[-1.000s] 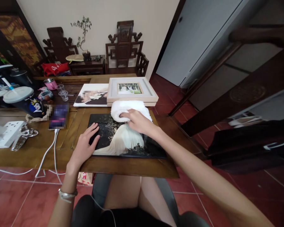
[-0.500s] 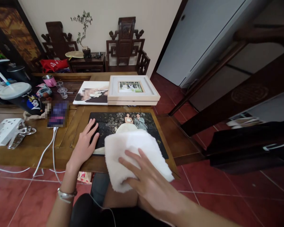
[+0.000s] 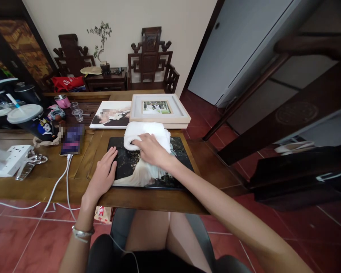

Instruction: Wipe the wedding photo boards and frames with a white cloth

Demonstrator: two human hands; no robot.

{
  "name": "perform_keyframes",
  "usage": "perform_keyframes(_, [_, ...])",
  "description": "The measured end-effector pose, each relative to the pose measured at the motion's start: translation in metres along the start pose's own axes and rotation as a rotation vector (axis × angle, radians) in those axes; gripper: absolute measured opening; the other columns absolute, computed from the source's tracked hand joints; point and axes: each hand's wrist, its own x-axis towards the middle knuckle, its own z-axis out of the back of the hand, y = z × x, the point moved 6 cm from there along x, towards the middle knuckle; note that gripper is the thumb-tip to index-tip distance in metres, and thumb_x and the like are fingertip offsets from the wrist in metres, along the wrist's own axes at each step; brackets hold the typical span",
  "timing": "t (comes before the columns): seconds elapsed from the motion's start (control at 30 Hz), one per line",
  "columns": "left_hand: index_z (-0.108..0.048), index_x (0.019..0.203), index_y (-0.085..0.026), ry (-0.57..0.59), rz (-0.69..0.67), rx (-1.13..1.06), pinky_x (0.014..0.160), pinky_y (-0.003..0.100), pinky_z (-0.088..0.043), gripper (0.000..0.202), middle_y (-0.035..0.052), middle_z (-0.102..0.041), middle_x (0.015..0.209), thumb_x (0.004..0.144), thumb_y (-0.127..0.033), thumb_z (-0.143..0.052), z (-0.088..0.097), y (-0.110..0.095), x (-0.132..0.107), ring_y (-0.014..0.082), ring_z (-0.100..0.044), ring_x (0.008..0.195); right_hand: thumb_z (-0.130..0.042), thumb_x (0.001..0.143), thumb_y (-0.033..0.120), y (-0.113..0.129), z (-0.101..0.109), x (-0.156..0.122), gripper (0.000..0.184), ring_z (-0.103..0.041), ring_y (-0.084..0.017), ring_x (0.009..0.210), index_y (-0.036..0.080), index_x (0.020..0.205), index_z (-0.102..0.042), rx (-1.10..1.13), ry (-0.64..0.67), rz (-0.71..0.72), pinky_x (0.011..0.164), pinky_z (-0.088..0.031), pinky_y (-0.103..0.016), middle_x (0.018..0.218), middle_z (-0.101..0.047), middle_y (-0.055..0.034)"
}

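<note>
A dark photo panel [image 3: 125, 165] lies flat on the wooden table [image 3: 156, 201], showing a couple outdoors with a long pale dress. My left hand [image 3: 104, 170] rests with fingers stretched out on the panel's left edge. Near the panel's far edge, my right hand [image 3: 153, 149] grips a white fluffy cloth [image 3: 149, 131] and presses it down. The cloth and hand cover the upper middle of the picture, including the couple's heads. One edge of the cloth folds up around the fingers.
Behind the panel lie a pale wooden photo frame [image 3: 184, 110] and a white-edged photo print [image 3: 110, 113]. On the left are a phone [image 3: 72, 138] with a white cable, a power strip [image 3: 14, 161], a lidded cup [image 3: 28, 113] and small clear cups [image 3: 78, 114].
My right hand has carried the cloth from the panel's near right part to its far edge, uncovering the lower part of the picture. My left hand has stayed at the left edge.
</note>
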Motion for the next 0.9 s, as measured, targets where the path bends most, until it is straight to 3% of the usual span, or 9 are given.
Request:
perform_keyframes(0.1, [-0.045, 0.140, -0.013, 0.013, 0.008, -0.001, 0.117, 0.050, -0.025, 0.048, 0.0152, -0.040, 0.152, 0.099, -0.030, -0.029, -0.001, 0.002, 0.000, 0.0224, -0.030, 0.144, -0.041, 0.077, -0.004, 0.017, -0.010, -0.023, 0.054, -0.038, -0.039, 0.131, 0.014, 0.125, -0.060, -0.010, 0.032, 0.007, 0.106, -0.028, -0.064, 0.135, -0.054, -0.0175])
perform_keyframes(0.2, [-0.043, 0.142, -0.015, 0.031, 0.021, 0.006, 0.117, 0.051, -0.024, 0.047, 0.0141, -0.038, 0.153, 0.099, -0.028, -0.028, -0.002, 0.002, -0.001, 0.0223, -0.029, 0.144, -0.043, 0.076, -0.002, 0.043, -0.017, -0.069, 0.050, -0.033, -0.040, 0.135, 0.016, 0.117, -0.063, 0.017, 0.026, 0.115, 0.109, -0.021, -0.067, 0.140, -0.050, -0.0150])
perform_keyframes(0.33, [-0.044, 0.141, -0.015, 0.025, 0.005, 0.015, 0.116, 0.050, -0.025, 0.047, 0.0136, -0.038, 0.153, 0.099, -0.027, -0.028, -0.001, 0.000, -0.001, 0.0221, -0.030, 0.144, -0.043, 0.080, 0.001, 0.070, -0.012, -0.124, 0.036, -0.032, -0.037, 0.137, 0.020, 0.100, -0.066, 0.142, 0.000, 0.247, 0.111, -0.020, -0.068, 0.139, -0.052, -0.0099])
perform_keyframes(0.43, [-0.044, 0.141, -0.015, 0.015, -0.001, 0.016, 0.116, 0.050, -0.026, 0.047, 0.0140, -0.039, 0.152, 0.098, -0.027, -0.029, -0.001, -0.001, 0.000, 0.0223, -0.030, 0.144, -0.043, 0.077, 0.000, 0.070, -0.007, -0.136, 0.034, -0.034, -0.034, 0.136, 0.020, 0.092, -0.066, 0.208, 0.012, 0.284, 0.113, -0.020, -0.065, 0.135, -0.055, -0.0088])
perform_keyframes(0.57, [-0.044, 0.141, -0.016, 0.017, -0.001, 0.018, 0.115, 0.052, -0.027, 0.047, 0.0138, -0.039, 0.152, 0.098, -0.027, -0.029, -0.001, 0.000, 0.000, 0.0224, -0.031, 0.144, -0.041, 0.072, -0.005, 0.045, -0.005, -0.106, 0.048, -0.037, -0.033, 0.134, 0.017, 0.107, -0.066, 0.210, 0.002, 0.229, 0.112, -0.024, -0.062, 0.134, -0.056, -0.0115])
perform_keyframes(0.73, [-0.045, 0.140, -0.013, 0.014, -0.015, 0.014, 0.116, 0.049, -0.027, 0.047, 0.0149, -0.040, 0.151, 0.099, -0.027, -0.029, -0.001, 0.001, 0.000, 0.0218, -0.031, 0.144, -0.042, 0.074, -0.004, 0.007, -0.003, -0.026, 0.054, -0.049, -0.033, 0.118, 0.014, 0.121, -0.063, 0.077, 0.005, 0.094, 0.100, -0.039, -0.053, 0.121, -0.061, -0.0162])
perform_keyframes(0.83, [-0.046, 0.140, -0.011, 0.002, -0.021, 0.011, 0.116, 0.049, -0.027, 0.047, 0.0155, -0.040, 0.151, 0.098, -0.028, -0.030, -0.001, 0.002, 0.000, 0.0223, -0.031, 0.144, -0.039, 0.077, -0.004, -0.002, 0.005, 0.012, 0.055, -0.054, -0.031, 0.110, 0.014, 0.123, -0.063, 0.070, 0.001, 0.069, 0.094, -0.043, -0.045, 0.114, -0.065, -0.0151])
perform_keyframes(0.9, [-0.046, 0.140, -0.011, -0.002, -0.021, 0.009, 0.116, 0.049, -0.027, 0.047, 0.0152, -0.041, 0.151, 0.098, -0.027, -0.030, -0.001, 0.002, 0.000, 0.0224, -0.031, 0.143, -0.038, 0.078, -0.004, 0.000, 0.008, 0.022, 0.055, -0.055, -0.030, 0.109, 0.015, 0.124, -0.062, 0.071, 0.000, 0.057, 0.092, -0.044, -0.043, 0.115, -0.065, -0.0147])
